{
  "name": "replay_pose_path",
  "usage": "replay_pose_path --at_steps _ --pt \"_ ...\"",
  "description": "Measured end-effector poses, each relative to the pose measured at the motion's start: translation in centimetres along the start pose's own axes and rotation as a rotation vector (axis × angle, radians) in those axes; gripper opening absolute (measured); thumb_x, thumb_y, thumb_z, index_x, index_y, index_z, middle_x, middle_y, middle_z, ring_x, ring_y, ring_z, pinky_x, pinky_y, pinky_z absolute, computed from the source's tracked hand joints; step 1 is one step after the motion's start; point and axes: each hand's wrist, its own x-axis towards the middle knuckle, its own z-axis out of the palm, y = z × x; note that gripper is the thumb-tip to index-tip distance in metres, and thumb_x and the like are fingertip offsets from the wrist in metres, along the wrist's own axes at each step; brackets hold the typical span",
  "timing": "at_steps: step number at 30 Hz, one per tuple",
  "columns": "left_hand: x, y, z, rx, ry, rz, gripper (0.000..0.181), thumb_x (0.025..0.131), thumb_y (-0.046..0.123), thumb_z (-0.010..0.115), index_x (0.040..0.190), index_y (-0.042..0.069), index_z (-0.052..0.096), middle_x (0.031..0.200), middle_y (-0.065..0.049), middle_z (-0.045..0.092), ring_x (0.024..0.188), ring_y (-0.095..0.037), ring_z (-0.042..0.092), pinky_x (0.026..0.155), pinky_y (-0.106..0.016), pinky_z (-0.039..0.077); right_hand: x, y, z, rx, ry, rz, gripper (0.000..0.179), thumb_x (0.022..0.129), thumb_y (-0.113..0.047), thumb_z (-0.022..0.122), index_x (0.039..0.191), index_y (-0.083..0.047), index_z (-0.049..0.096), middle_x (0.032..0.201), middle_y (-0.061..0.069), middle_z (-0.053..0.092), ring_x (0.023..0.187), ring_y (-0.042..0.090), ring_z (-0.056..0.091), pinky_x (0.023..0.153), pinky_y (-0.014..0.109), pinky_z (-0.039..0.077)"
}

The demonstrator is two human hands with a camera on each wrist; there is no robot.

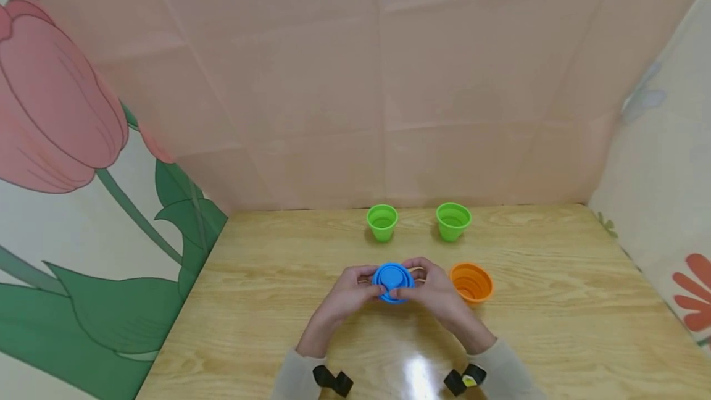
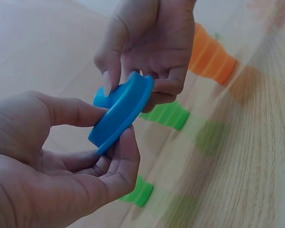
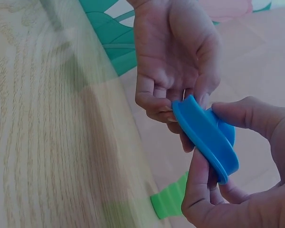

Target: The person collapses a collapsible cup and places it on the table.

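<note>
A blue collapsible cup (image 1: pixel 392 276), mostly folded flat, is raised above the wooden table between both hands. Its round base faces the head camera. The left hand (image 1: pixel 349 292) pinches its left side, thumb on the base side and fingertips against the rim. On the opposite side the right hand (image 1: pixel 436 294) grips it in the same way. Seen edge-on in the left wrist view, the blue cup (image 2: pixel 121 114) shows a wide rim, with the base part protruding toward the thumbs. An orange cup (image 1: pixel 471 283) stands just beyond the right hand.
Two green cups, one on the left (image 1: pixel 382 222) and one on the right (image 1: pixel 453 221), stand upright near the table's back edge. Behind them rises a pinkish cloth (image 1: pixel 389 110). A flower-patterned panel (image 1: pixel 72 141) borders the wooden table (image 1: pixel 244 326) on the left.
</note>
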Motion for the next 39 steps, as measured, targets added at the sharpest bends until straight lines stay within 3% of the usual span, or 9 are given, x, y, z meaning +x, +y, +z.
replay_pose_path --at_steps 10,29,39 --pt "-0.13 0.04 0.24 0.009 0.004 0.016 0.042 0.097 0.0 0.069 0.138 -0.007 0.062 0.116 -0.016 0.072 0.1 -0.017 0.072 0.095 -0.046 0.066 -0.26 -0.21 0.13 -0.009 0.032 -0.009 0.065 0.075 -0.006 0.091 0.131 -0.001 0.058 0.107 0.015 0.065 0.088 0.022 0.061 0.069 0.022 0.056" --pt "0.06 -0.09 0.47 0.021 0.025 -0.009 0.043 0.097 0.002 0.07 0.139 -0.004 0.062 0.117 -0.015 0.07 0.1 -0.018 0.072 0.097 -0.047 0.065 -0.27 -0.25 0.23 -0.005 0.054 -0.022 0.062 0.074 -0.003 0.09 0.128 0.0 0.059 0.106 0.015 0.064 0.084 0.021 0.061 0.067 0.021 0.054" --pt "-0.22 0.13 -0.1 -0.027 -0.01 0.028 0.044 0.097 0.001 0.07 0.139 -0.007 0.061 0.122 -0.019 0.07 0.104 -0.019 0.071 0.097 -0.044 0.066 -0.27 -0.26 0.05 0.008 0.024 -0.01 0.061 0.078 -0.001 0.087 0.131 -0.002 0.057 0.11 0.015 0.062 0.087 0.022 0.062 0.069 0.022 0.056"
